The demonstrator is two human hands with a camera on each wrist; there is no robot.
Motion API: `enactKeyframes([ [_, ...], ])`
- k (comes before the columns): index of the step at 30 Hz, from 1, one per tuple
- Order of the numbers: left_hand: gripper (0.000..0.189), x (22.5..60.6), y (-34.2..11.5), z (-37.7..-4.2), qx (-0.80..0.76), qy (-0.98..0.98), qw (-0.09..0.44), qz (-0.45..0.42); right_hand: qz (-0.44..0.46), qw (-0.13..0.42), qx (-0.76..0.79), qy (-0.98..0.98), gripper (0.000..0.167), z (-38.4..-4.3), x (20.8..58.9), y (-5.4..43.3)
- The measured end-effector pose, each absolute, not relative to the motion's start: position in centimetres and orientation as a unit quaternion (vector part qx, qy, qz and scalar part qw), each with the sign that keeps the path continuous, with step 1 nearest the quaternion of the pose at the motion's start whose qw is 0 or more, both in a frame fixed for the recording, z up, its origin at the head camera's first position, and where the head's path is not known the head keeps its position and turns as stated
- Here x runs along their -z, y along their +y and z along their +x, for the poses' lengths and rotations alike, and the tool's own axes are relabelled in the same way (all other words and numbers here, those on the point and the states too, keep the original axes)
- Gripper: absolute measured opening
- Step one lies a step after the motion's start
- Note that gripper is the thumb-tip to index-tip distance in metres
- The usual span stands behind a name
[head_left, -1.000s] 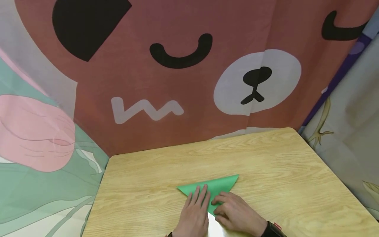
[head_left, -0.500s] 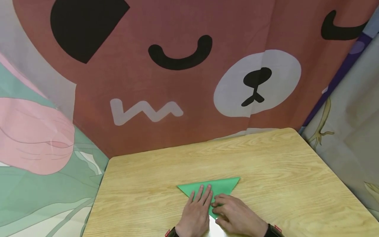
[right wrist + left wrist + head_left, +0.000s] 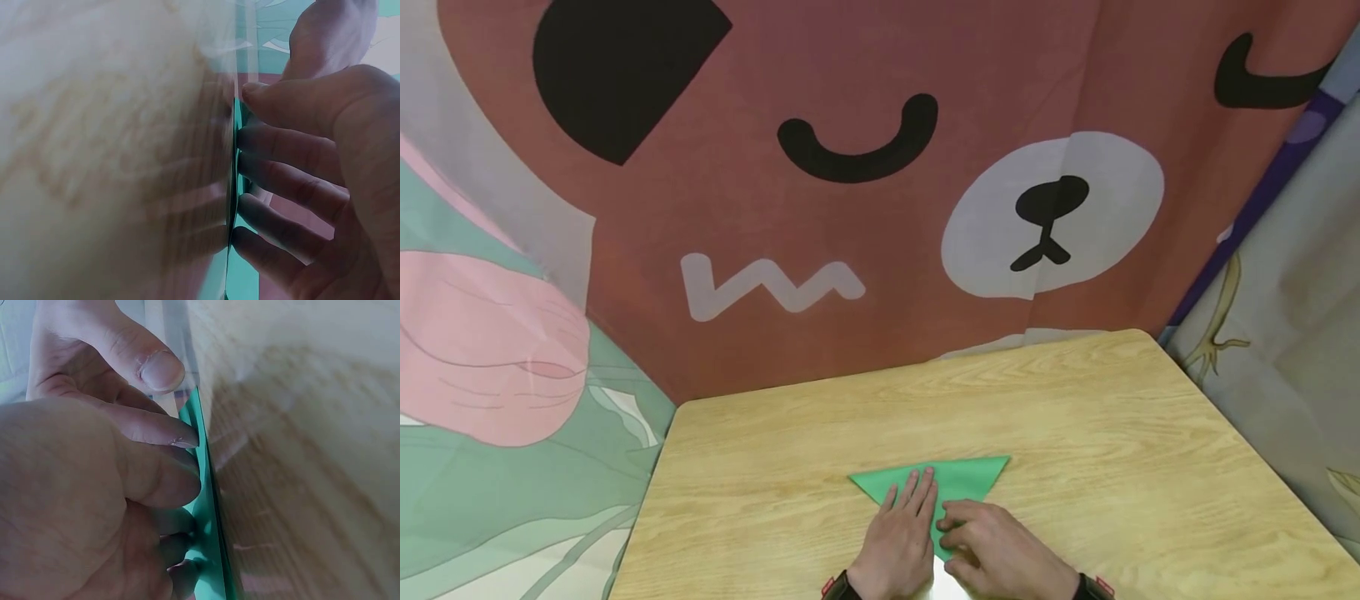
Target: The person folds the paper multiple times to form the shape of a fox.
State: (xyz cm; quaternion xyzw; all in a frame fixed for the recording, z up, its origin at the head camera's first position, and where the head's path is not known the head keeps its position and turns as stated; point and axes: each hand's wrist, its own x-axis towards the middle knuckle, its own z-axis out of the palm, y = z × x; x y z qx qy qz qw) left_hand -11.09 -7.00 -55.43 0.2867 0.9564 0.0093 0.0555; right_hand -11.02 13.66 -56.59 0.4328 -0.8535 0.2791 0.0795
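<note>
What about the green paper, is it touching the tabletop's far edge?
No, wood-grain tabletop shows between the green paper and that edge.

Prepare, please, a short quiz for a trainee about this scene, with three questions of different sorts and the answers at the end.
1. True or false: the left hand rests on the green paper.

2. Choose one. In the head view, which side shows the more bent fingers?
A) left
B) right
C) neither, all are straight

3. Fill in the gap with "near" or "far": the paper's long straight edge lies on the ____ side, as seen by the person.

Key:
1. True; its fingers lie on the paper.
2. B; the fingers of the right hand are clearly more bent.
3. Far.
</note>
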Motion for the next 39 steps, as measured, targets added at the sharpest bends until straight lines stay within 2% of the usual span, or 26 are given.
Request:
enactKeyframes([
  [6,0.059,55.6,-6.9,-10.8,-0.011,0.958,0.065,0.280,0.427,0.050,-0.267,-0.863,0.011,-10.7,56.9,13.8],
  [14,0.058,55.7,-6.8,-10.7,-0.018,0.960,0.078,0.268,0.442,0.058,-0.296,-0.845,0.007,-10.5,57.2,13.4],
  [25,0.058,55.9,-6.8,-10.7,-0.014,0.958,0.077,0.276,0.431,0.038,-0.290,-0.854,0.014,-10.3,57.1,13.4],
  [33,0.058,55.7,-6.8,-11.4,0.009,0.957,0.064,0.282,0.438,0.073,-0.262,-0.857,0.015,-11.0,56.7,13.3],
  [39,0.058,55.5,-7.2,-12.4,0.003,0.956,0.052,0.289,0.446,0.096,-0.262,-0.850,0.031,-11.8,56.3,13.2],
])
